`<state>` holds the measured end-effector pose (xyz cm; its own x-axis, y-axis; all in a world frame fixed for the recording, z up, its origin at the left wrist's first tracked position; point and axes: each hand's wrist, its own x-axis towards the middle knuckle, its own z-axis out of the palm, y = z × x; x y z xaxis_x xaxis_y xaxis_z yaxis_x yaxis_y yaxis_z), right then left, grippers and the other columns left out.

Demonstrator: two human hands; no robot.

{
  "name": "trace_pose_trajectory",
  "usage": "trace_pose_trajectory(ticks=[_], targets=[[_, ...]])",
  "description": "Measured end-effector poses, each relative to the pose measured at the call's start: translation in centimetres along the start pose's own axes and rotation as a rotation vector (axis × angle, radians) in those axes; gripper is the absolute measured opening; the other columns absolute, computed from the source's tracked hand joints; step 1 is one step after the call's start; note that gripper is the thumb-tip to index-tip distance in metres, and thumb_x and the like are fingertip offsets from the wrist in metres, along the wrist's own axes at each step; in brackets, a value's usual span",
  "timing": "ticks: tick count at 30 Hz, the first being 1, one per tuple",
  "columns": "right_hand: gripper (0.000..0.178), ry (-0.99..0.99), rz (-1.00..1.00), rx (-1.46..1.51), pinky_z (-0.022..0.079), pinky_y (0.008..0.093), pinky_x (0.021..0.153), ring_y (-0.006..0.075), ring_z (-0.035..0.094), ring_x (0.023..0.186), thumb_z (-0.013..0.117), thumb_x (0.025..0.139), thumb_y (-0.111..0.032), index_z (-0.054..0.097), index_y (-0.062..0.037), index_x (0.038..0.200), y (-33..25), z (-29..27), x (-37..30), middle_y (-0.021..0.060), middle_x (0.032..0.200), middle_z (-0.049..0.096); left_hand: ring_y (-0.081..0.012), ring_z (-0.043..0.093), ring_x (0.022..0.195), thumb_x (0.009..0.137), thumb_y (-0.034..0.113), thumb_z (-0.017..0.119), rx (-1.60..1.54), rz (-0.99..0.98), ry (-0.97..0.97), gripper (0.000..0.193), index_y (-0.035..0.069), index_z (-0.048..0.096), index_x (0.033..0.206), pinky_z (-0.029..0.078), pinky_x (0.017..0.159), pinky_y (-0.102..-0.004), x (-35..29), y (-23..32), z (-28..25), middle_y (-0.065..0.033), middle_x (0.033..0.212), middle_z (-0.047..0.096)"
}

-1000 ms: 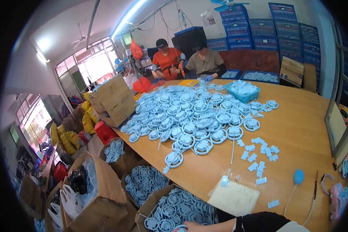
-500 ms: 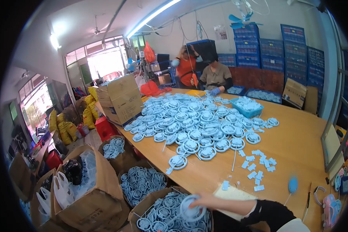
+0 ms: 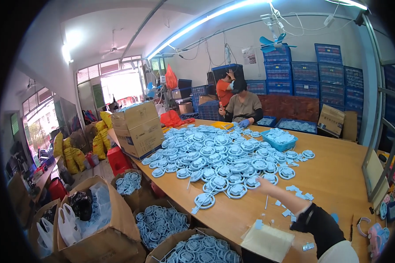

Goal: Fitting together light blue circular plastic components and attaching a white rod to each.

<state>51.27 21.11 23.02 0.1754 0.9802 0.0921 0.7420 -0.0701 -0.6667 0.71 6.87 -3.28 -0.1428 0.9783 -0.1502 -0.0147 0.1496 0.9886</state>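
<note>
Right hand (image 3: 265,187) is right at the near side of the light blue rings (image 3: 215,151) heaped on the worktop (image 3: 338,175), can't make out if the fingers are pinching 1. 3 cardboard boxes (image 3: 138,198) hold more.

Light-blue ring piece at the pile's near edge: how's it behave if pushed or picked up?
The ring piece looks like thin-rimmed plastic, so probably light. Its round outline shows no sag, suggesting it's stiff. Lying flat, it'd likely slide rather than roll.

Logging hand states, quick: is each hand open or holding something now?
Left hand: not in view.
Right hand: at the pile of blue parts; blurred, open or closed cannot be told.
</note>
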Motion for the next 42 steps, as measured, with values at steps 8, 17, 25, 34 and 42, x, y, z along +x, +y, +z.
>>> trace_pose_trajectory(ticks=[8,17,25,34,42], targets=[[0.091,-0.052,0.151,-0.758,0.027,0.0479,0.095,0.0435,0.030,0.115,0.063,0.058,-0.063,0.040,0.0000,0.119,7.2,-4.1,-23.0,0.0295,0.123,0.031,-0.0229,0.052,0.093,0.074,0.003,0.059,-0.029,-0.152,-0.133,0.045,0.002,0.040,0.115,0.047,0.073,-0.0348,7.3,-2.1,5.0,-0.0126,0.103,0.050],[0.063,0.378,-0.099,-0.895,0.042,0.0365,0.083,0.0317,0.053,0.097,0.071,0.060,-0.026,0.047,0.0015,0.112,4.0,-0.3,-31.3,0.0221,0.101,0.056,-0.0234,0.054,0.091,0.076,0.006,0.057,-0.078,-0.342,-0.420,0.037,0.002,0.044,0.110,0.047,0.072,-0.0366,14.2,-5.2,22.5,-0.0123,0.098,0.053],[0.054,0.291,0.064,-0.453,0.028,0.0471,0.094,0.0403,0.036,0.112,0.062,0.074,-0.037,0.045,0.0007,0.110,8.0,0.9,-31.2,0.0246,0.118,0.039,-0.0239,0.055,0.089,0.077,0.008,0.056,-0.049,-0.491,-0.404,0.031,0.001,0.047,0.106,0.048,0.072,-0.0382,14.7,-6.4,22.5,-0.0119,0.094,0.055],[0.045,0.286,-0.004,-0.218,0.032,0.0443,0.092,0.0369,0.040,0.108,0.066,0.069,-0.024,0.049,-0.0005,0.103,6.4,-0.8,-30.5,0.0213,0.115,0.042,-0.0244,0.056,0.087,0.079,0.011,0.055,0.079,-0.788,-0.171,0.025,0.001,0.050,0.101,0.048,0.072,-0.0400,3.9,-9.6,5.2,-0.0116,0.090,0.057],[0.042,0.007,0.090,-0.305,0.041,0.0340,0.079,0.0282,0.047,0.094,0.068,0.061,-0.004,0.051,-0.0024,0.099,6.3,-2.9,-32.4,0.0147,0.101,0.047,-0.0281,0.052,0.098,0.081,0.009,0.053,-0.282,-0.745,0.084,0.028,0.003,0.047,0.107,0.046,0.073,-0.0493,-4.3,-1.9,0.4,-0.0129,0.109,0.051]])
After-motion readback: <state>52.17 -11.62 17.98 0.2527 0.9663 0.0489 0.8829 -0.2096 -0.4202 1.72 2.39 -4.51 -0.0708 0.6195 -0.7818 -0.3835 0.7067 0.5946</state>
